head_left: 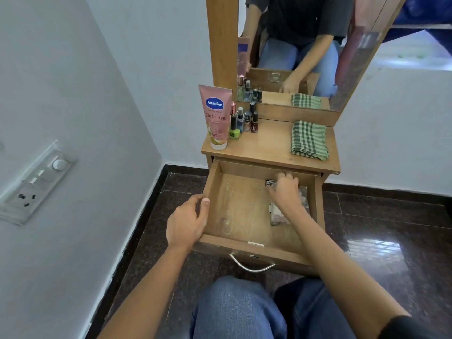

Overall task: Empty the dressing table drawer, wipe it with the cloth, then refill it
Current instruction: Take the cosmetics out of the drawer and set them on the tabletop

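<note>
Right hand (285,192) curls over small items (277,215) at the drawer's (234,216) back right corner and hides most of them; kind unclear. Left hand (187,222) fingertips tucked from sight at drawer's left wall, grip unclear. Drawer back hidden under tabletop (269,145). Nail polish bottles' (244,121) labels too small. Mirror (293,45) cut by top edge.

Blue jeans (234,311); black sleeve (415,329)

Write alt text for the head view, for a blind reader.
A person's right hand reaches for small items in the open drawer of a dressing table, while the left hand holds its left side. On top are a lotion tube, small bottles and a folded cloth.
</note>
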The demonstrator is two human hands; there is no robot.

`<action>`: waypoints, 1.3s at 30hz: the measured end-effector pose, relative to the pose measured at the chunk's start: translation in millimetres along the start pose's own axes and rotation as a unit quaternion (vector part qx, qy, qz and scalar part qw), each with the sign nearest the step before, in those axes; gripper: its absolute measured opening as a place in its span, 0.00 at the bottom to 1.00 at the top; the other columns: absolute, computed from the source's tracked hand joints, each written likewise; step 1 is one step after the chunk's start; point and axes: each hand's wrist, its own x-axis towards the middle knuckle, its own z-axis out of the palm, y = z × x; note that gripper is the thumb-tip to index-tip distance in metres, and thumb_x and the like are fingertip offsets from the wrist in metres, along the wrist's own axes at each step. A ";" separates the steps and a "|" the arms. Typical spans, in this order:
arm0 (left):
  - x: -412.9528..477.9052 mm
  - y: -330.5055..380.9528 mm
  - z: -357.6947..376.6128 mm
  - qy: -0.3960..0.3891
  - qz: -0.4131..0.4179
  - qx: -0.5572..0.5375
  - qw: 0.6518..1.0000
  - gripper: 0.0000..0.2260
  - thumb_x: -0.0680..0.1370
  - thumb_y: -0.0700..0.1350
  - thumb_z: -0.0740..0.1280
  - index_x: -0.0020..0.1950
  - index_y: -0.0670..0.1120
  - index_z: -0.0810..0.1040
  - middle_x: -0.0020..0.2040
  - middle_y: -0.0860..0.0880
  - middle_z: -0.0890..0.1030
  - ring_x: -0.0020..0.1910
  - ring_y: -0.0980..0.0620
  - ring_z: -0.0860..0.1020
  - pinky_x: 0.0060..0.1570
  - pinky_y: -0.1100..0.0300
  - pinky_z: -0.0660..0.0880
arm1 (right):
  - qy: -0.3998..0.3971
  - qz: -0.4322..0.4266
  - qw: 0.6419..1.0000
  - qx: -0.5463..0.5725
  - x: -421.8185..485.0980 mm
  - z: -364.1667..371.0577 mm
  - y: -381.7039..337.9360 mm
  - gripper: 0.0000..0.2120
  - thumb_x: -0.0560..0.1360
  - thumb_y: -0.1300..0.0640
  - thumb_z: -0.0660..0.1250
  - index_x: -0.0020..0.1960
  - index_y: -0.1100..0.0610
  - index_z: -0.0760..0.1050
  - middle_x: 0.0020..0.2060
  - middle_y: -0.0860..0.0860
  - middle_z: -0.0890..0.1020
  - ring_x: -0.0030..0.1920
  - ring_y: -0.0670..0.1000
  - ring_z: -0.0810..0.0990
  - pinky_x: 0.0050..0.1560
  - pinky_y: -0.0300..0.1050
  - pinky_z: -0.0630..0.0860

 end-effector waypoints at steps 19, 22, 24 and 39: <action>1.4 -1.7 0.8 0.008 0.003 0.000 1.000 0.21 0.80 0.62 0.52 0.65 0.55 0.76 0.37 0.56 0.78 0.40 0.54 0.79 0.37 0.58 0.73 | 0.011 -0.161 0.923 -0.349 18.1 20.7 -21.8 0.16 0.78 0.65 0.55 0.60 0.59 0.77 0.59 0.57 0.78 0.61 0.58 0.71 0.54 0.50 0.70; 1.4 -1.8 0.7 0.011 0.002 -0.002 1.000 0.21 0.80 0.62 0.52 0.65 0.55 0.76 0.35 0.57 0.76 0.39 0.55 0.78 0.36 0.60 0.72 | 0.014 -0.195 0.907 -0.372 20.6 23.5 -23.4 0.16 0.78 0.66 0.55 0.60 0.60 0.77 0.58 0.57 0.78 0.60 0.57 0.72 0.52 0.49 0.71; 1.6 -2.1 0.2 0.012 0.004 -0.002 1.000 0.21 0.81 0.62 0.52 0.65 0.55 0.76 0.34 0.57 0.75 0.38 0.56 0.78 0.35 0.61 0.71 | 0.030 -0.217 0.910 -0.352 18.7 21.0 -24.6 0.14 0.77 0.67 0.56 0.58 0.61 0.76 0.56 0.57 0.78 0.58 0.57 0.73 0.50 0.48 0.73; 2.1 -2.9 1.5 0.002 0.001 -0.012 1.000 0.22 0.80 0.63 0.52 0.65 0.55 0.75 0.38 0.57 0.78 0.40 0.55 0.80 0.39 0.58 0.76 | 0.107 -0.149 0.946 0.267 50.4 -53.7 -86.8 0.11 0.76 0.59 0.67 0.57 0.59 0.75 0.47 0.53 0.82 0.47 0.50 0.80 0.49 0.47 0.78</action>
